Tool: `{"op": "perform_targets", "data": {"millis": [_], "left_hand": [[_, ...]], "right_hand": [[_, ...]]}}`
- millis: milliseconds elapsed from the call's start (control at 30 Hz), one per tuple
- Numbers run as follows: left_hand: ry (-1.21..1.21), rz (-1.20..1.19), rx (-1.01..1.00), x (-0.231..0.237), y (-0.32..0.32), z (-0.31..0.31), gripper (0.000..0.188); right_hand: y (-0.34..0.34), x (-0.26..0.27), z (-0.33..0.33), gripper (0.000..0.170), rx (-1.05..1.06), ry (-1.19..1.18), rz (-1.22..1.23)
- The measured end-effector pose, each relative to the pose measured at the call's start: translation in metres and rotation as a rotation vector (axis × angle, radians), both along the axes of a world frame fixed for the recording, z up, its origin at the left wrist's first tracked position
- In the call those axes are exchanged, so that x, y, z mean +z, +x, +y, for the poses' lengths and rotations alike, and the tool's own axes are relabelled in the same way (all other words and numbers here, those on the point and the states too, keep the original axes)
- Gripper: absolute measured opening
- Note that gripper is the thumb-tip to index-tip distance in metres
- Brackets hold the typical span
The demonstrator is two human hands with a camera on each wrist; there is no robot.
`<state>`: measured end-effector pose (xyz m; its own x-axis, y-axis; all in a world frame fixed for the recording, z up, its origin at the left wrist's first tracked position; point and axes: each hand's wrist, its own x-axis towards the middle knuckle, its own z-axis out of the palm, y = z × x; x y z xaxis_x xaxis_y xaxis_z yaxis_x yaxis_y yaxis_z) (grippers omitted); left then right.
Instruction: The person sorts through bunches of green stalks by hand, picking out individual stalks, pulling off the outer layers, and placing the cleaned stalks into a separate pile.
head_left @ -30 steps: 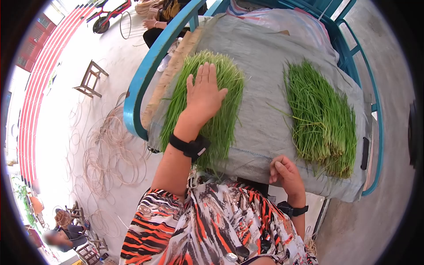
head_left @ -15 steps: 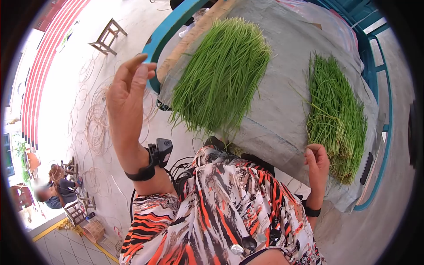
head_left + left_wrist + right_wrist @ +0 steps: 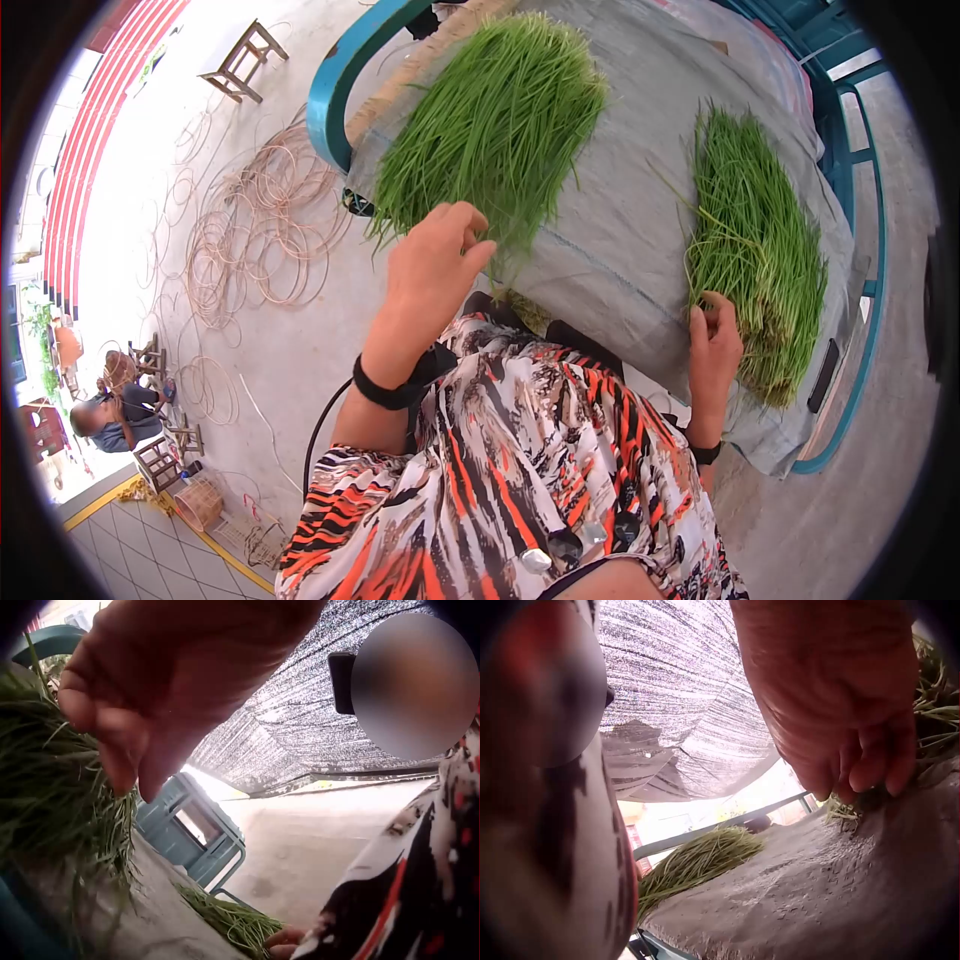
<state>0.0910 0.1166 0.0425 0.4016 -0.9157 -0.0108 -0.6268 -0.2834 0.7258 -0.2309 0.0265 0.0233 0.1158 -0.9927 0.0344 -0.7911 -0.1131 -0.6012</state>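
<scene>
A wide bundle of long green stalks lies on the grey sheet, pale ends away from the wearer. My left hand is bent over its near, leafy end; in the left wrist view the thumb and fingertips of this hand come close together beside the leaves. Whether blades are pinched there cannot be made out. A second bundle lies to the right, pale ends toward the wearer. Beside its near left edge is my right hand, fingers loosely curled; the right wrist view shows its fingers low over the sheet.
A blue metal rail curves at the left corner, with another rail at right. Coils of thin cane and a wooden stool are on the floor. A person sits far lower left.
My left hand has left the top of the left bundle, swung out to the left, and come back to its near end. The right hand stays by the right bundle. The head view has shifted.
</scene>
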Motion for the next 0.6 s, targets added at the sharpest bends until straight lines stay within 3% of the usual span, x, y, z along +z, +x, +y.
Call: {"op": "perform_targets", "data": {"millis": [200,500,600], "left_hand": [[-0.001,-0.106,0.119,-0.032,-0.009,-0.009,0.019],[-0.064,-0.097,0.131,-0.041,-0.012,-0.01,0.012],[-0.087,-0.2,0.116,-0.049,-0.012,-0.01,0.011]], "right_hand": [[-0.006,0.001,0.001,0.023,-0.016,0.078,-0.04],[-0.008,0.0,0.0,0.023,0.026,0.122,-0.048],[-0.009,-0.001,0.0,0.023,0.036,0.118,-0.029]]}}
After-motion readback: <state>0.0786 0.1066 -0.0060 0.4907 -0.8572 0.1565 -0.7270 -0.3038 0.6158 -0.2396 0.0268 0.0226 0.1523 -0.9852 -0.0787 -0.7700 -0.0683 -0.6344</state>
